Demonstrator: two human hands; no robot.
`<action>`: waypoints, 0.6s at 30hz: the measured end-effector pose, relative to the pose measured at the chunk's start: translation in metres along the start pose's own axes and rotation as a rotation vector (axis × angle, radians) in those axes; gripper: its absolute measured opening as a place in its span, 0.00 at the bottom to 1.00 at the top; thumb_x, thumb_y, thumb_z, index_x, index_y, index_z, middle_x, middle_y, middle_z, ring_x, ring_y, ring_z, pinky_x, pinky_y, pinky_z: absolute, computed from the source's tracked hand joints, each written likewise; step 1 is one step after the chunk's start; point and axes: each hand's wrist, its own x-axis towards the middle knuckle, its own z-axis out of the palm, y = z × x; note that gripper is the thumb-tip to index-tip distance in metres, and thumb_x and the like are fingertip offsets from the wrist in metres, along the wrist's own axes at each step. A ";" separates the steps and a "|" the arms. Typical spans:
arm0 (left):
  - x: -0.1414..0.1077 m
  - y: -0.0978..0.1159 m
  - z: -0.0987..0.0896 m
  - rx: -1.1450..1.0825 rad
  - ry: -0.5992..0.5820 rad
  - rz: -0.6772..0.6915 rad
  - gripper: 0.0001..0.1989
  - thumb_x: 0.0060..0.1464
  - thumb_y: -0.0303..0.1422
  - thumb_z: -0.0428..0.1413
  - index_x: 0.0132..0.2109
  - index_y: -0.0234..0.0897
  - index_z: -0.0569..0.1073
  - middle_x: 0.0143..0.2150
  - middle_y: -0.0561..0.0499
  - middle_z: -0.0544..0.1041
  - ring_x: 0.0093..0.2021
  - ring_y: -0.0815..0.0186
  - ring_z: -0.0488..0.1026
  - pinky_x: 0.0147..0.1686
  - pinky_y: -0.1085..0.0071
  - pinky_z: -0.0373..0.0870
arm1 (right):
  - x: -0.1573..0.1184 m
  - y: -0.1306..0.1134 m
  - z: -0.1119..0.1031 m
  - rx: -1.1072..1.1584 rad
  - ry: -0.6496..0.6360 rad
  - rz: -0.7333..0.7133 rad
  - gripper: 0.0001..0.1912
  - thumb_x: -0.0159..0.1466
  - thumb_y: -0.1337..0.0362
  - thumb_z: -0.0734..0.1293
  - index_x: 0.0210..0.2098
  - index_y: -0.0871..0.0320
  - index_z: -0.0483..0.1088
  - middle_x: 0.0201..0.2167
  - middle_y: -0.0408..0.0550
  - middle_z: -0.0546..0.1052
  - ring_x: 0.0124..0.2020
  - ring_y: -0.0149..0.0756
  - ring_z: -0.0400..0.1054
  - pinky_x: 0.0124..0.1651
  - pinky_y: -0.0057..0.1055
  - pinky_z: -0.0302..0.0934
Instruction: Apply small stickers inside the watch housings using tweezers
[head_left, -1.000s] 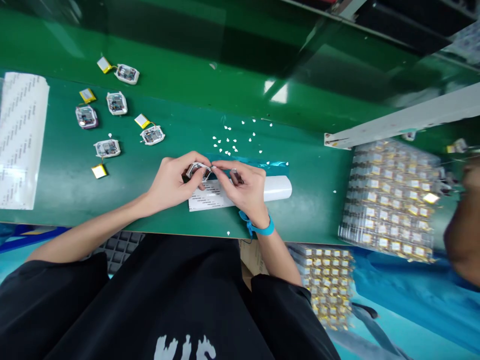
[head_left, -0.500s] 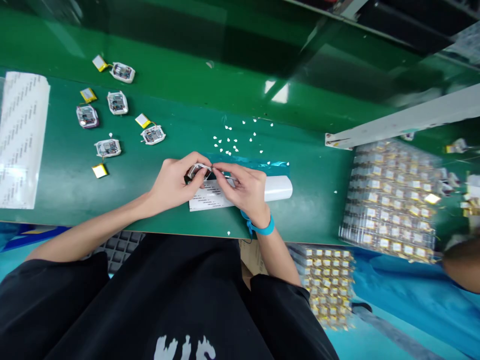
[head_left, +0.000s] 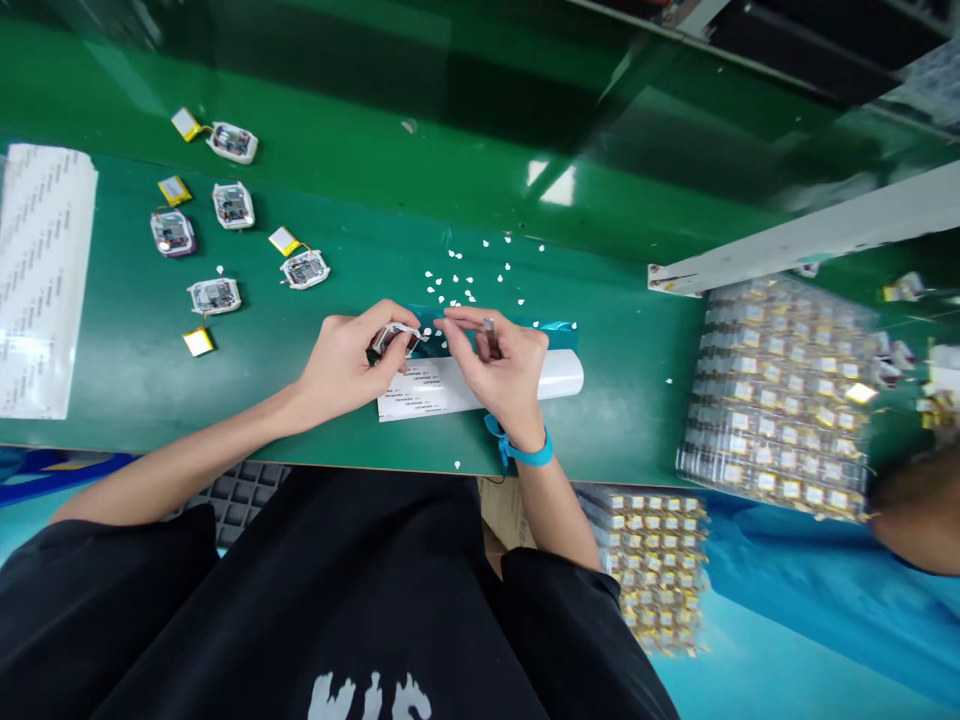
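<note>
Toward front edge of desk: device case gripped in left hand. Likely light, rigid, fragile inside; best held by rim. Right hand curled around metallic piece.

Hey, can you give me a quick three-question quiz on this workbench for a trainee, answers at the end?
1. True or false: the right hand is the one with the blue wristband.

2. What does the left hand hold?
a) a flat yellow-edged battery
b) a white-rimmed device
c) a roll of white sheet

3. Fill in: from the wearer's view, the tall stack of clear trays stands to the ____ of both hands.

Key: 1 true; 2 b; 3 right
</note>
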 end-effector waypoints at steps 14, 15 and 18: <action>-0.002 -0.004 0.002 0.041 -0.010 0.018 0.08 0.64 0.29 0.54 0.46 0.37 0.78 0.29 0.55 0.83 0.26 0.69 0.81 0.28 0.75 0.73 | -0.005 0.002 0.005 -0.034 -0.107 -0.135 0.10 0.69 0.63 0.68 0.44 0.54 0.83 0.36 0.43 0.87 0.30 0.32 0.81 0.37 0.31 0.78; -0.002 -0.004 0.002 0.044 -0.008 0.021 0.08 0.64 0.28 0.54 0.46 0.36 0.78 0.30 0.55 0.83 0.26 0.69 0.81 0.28 0.75 0.73 | -0.005 0.003 0.005 -0.044 -0.106 -0.140 0.10 0.69 0.63 0.68 0.44 0.54 0.83 0.36 0.43 0.87 0.30 0.32 0.80 0.36 0.30 0.77; -0.002 -0.004 0.002 0.047 -0.014 0.023 0.08 0.64 0.28 0.54 0.46 0.36 0.78 0.30 0.55 0.83 0.26 0.70 0.80 0.28 0.76 0.73 | -0.005 0.004 0.006 -0.083 -0.117 -0.124 0.11 0.69 0.63 0.67 0.44 0.53 0.83 0.34 0.43 0.87 0.28 0.31 0.79 0.35 0.30 0.76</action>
